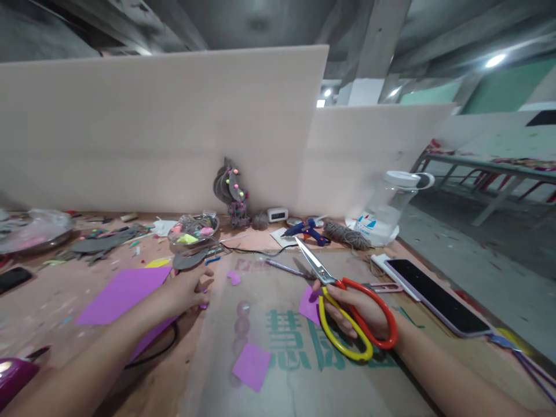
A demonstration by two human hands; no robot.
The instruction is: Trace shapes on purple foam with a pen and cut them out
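Right hand grips scissors through red and yellow loops, blades apart, tips toward tabletop's far edge. Left hand loosely open, fingertips on large purple sheet toward left side. Three smaller purple scraps: one near front edge, one touching right hand, one mid-table. Blue glue gun, twine, clear jug along far edge. One phone at right edge.

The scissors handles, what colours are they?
One handle of the scissors is red and the other yellow, seen in the head view, held in the right hand.
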